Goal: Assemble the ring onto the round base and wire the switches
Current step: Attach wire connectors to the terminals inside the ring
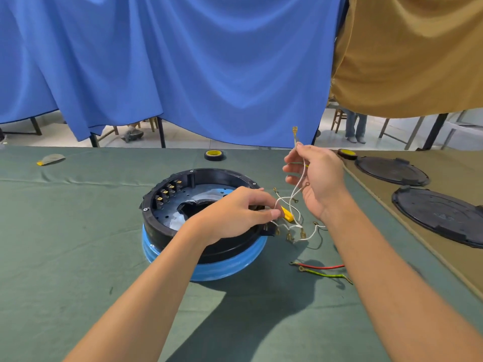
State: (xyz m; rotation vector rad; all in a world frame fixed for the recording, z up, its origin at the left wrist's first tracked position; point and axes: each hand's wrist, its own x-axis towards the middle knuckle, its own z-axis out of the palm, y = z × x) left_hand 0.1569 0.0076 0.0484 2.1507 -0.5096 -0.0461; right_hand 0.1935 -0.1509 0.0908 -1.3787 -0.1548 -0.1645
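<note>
A black ring [156, 226] sits on top of the round blue base [224, 267] in the middle of the green table. Several switches [167, 192] with brass tabs line the ring's inner left wall. My left hand [235, 210] reaches over the ring's right rim and pinches a yellow part [287, 214] of a white wire harness [295, 226]. My right hand [316, 176] is raised to the right of the ring and pinches one white wire, whose brass terminal [295, 131] sticks up above my fingers. Other brass terminals hang loose beside the ring.
A red wire [321, 266] and a green-yellow wire [326, 275] lie on the table right of the base. Two black round lids [392, 169] [439, 214] rest at the right. Tape rolls [214, 154] [347, 153] sit at the far edge. Blue and tan cloths hang behind.
</note>
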